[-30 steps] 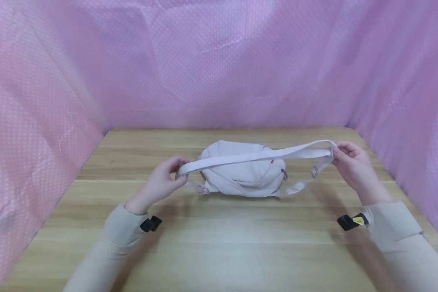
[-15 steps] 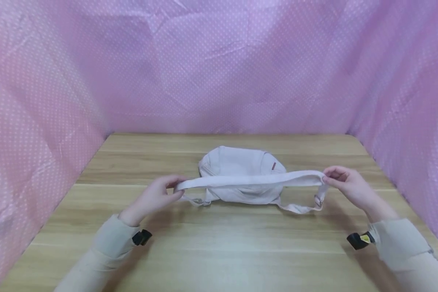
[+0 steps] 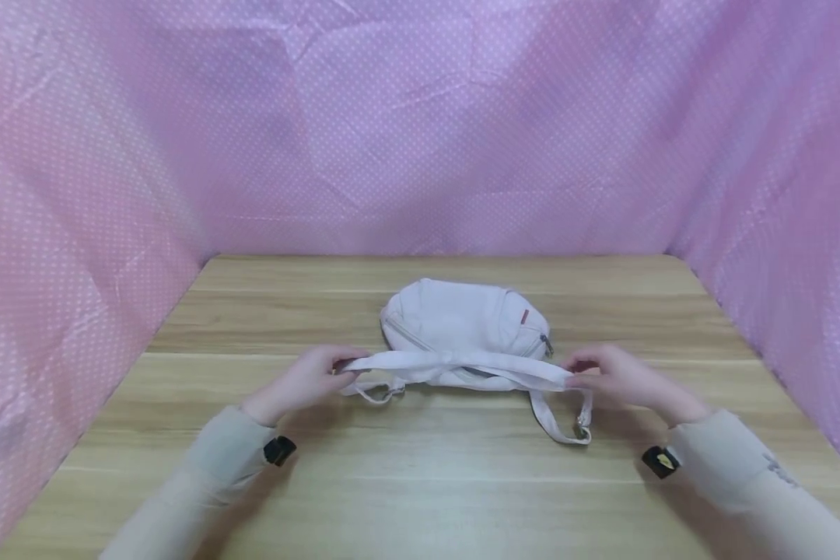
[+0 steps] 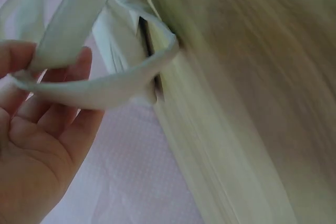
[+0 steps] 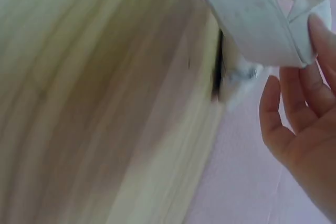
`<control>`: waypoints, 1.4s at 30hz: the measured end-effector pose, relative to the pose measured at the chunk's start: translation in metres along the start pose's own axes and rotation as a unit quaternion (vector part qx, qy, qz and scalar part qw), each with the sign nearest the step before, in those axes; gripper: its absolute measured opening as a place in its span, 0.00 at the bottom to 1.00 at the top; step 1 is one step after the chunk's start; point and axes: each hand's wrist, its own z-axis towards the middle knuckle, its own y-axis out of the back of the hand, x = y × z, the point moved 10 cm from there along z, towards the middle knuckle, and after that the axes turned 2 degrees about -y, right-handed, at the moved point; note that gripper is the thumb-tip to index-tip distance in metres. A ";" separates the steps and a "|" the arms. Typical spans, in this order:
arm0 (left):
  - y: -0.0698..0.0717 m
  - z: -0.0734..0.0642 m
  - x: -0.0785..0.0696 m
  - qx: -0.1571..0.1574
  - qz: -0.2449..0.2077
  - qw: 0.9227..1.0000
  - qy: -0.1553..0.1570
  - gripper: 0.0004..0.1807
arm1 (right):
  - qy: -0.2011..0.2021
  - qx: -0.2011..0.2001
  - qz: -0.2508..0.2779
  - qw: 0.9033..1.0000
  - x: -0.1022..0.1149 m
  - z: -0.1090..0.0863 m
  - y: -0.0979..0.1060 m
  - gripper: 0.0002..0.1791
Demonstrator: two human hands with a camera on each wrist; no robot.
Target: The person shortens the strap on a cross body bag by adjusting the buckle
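Observation:
A small off-white bag (image 3: 455,315) with zippers and a little red tag lies on the wooden table. Its long strap (image 3: 507,364) is held up in front of the bag between both hands. At the left, my left hand (image 3: 309,383) pinches one bend of the strap; the left wrist view shows the strap (image 4: 79,94) looped between thumb and fingers. My right hand (image 3: 623,376) pinches the other bend, and in the right wrist view the folded strap (image 5: 257,22) sits under the thumb. A slack length with a metal buckle (image 3: 582,424) hangs by the right hand.
The wooden table (image 3: 420,490) spreads out in front of the bag and to both sides. Pink dotted sheeting (image 3: 420,140) stands behind it and along the left and right. A black band piece (image 3: 280,449) shows at the left wrist.
My right hand has moved left and lower, closer to the bag, so the strap is shorter and slacker between the hands. The left hand came slightly lower. The bag stays on the table.

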 end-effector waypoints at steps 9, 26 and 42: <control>0.008 0.015 0.003 -0.012 0.019 1.000 -0.007 0.08 | 0.139 -0.057 -0.139 0.979 0.040 0.030 -0.013 0.09; -0.016 0.025 0.001 0.060 0.023 0.998 0.005 0.20 | 0.031 0.023 -0.135 0.990 0.017 0.055 -0.024 0.06; 0.033 0.056 0.038 -0.082 -0.002 0.996 0.022 0.08 | -0.108 0.012 -0.105 0.989 -0.032 0.100 -0.006 0.16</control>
